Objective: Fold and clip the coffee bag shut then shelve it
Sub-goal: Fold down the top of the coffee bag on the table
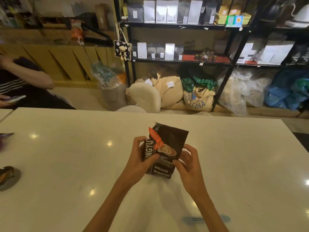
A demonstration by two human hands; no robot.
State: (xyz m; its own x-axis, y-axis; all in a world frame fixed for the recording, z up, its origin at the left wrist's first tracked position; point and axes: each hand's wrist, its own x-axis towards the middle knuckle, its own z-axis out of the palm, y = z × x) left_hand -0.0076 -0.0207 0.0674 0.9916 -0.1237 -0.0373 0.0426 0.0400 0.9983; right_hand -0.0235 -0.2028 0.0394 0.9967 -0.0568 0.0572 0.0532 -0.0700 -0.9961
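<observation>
A dark brown coffee bag point(172, 139) with orange print and white lettering stands upright on the white table point(242, 164), its top edge unfolded. My left hand point(140, 158) grips the bag's left side, thumb across the front. My right hand point(189, 161) holds its right side with fingers curled around the edge. A pale blue clip point(205, 219) lies on the table near my right forearm, apart from both hands. The black shelf rack point(182, 61) with rows of bags stands behind the table.
A seated person point(25, 86) with a phone is at the far left. A small dish point(8, 178) and a dark packet point(5, 136) lie at the table's left edge. Sacks and plastic bags point(197, 96) crowd the floor under the shelves.
</observation>
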